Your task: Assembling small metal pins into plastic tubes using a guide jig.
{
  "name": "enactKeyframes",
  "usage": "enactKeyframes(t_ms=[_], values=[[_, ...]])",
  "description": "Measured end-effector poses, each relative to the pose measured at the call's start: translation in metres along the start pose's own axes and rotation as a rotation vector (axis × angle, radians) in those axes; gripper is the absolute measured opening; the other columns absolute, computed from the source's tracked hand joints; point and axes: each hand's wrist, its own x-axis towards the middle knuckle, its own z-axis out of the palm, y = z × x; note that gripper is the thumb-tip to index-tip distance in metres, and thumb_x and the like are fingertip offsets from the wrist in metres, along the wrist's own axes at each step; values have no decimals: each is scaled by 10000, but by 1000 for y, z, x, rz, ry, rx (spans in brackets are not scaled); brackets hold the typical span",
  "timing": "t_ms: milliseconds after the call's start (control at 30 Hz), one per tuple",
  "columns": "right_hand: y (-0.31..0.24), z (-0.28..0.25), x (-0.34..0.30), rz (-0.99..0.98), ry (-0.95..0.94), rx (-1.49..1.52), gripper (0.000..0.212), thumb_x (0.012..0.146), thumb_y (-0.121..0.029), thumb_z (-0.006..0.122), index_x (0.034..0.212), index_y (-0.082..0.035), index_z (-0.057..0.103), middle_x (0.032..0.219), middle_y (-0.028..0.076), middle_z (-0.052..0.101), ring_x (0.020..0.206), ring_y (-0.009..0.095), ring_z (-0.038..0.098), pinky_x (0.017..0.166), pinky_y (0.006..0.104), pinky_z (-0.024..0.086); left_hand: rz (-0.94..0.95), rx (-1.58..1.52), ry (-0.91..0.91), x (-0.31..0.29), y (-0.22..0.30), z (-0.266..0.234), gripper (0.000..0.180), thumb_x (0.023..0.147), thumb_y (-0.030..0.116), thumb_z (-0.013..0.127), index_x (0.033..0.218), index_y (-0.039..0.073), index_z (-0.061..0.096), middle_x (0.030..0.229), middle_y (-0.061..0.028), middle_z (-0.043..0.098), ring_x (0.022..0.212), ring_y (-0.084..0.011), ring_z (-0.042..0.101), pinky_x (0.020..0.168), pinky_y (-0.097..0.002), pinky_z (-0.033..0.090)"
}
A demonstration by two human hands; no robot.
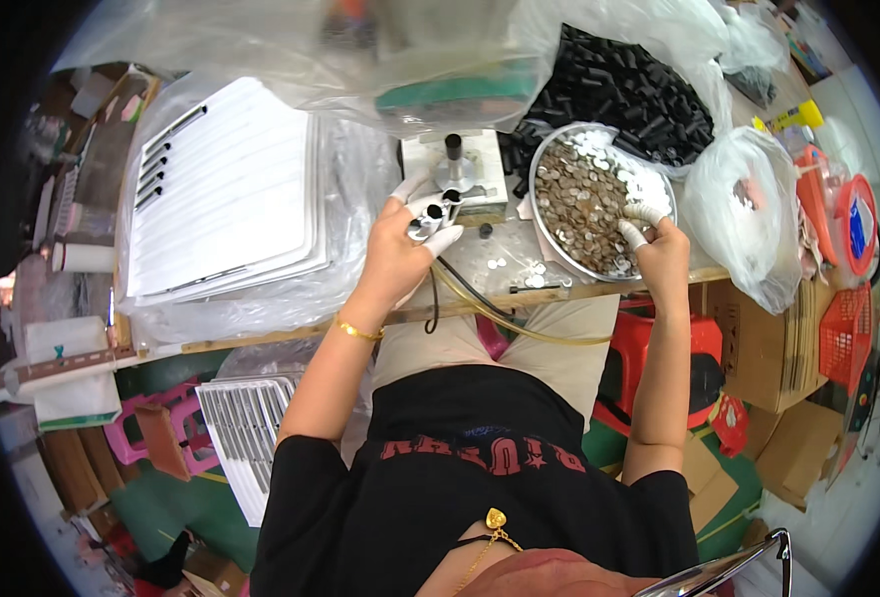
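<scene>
The work looks part-way through a long batch: a short row of slim black pieces (154, 172) lies along the left side of the stacked white sheets (241, 199), most of whose top is bare, while the pile of black tubes (624, 99) and the round metal bowl (533, 197) of brownish and white discs (579, 194) suggest plenty is left. The left hand (398, 239) is curled closed around black-topped cylinders (430, 213), beside a pale block fixture (422, 159) where another black-topped piece (453, 147) stands upright. The right hand (664, 249) reaches over the bowl's right side, fingers bent, covered tips at the discs; whether they pinch one, I cannot tell.
</scene>
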Motion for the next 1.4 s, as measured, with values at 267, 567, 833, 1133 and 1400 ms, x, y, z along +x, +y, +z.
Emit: enactKeyframes(t_ms=[267,567,833,1133,1400], values=[[-57,51,8,-94,-226,498,195,828,-37,676,1014,20,663,923,69,688,811,91,627,733,214,488,-158,254,-162,36,-18,5,464,687,237,809,1007,-42,622,1077,-212,579,955,-320,577,827,-363,453],[-133,76,10,-90,-335,730,233,803,-68,675,1004,46,660,868,69,678,708,85,598,656,211,472,-230,373,-277,38,-8,-1,418,678,299,797,829,-40,604,938,-209,554,855,-386,563,753,-420,452],[-152,96,13,-223,-365,549,228,758,-81,682,951,41,689,838,112,679,695,99,593,648,243,473,-286,292,-312,27,14,-6,341,697,217,784,870,-31,625,1229,-235,512,1017,-388,559,855,-415,456],[-157,93,3,-461,-301,135,202,800,-51,664,981,37,678,917,75,682,778,113,613,704,246,473,-75,216,-196,13,-8,-4,334,717,173,786,905,-56,632,1159,-193,549,947,-321,585,833,-375,466],[-154,94,-1,-316,-266,396,232,844,-103,664,1047,8,664,914,39,636,745,95,556,715,223,438,-396,-130,-276,-3,15,-35,256,769,157,746,950,6,647,1021,-127,614,778,-191,603,700,-305,489]])
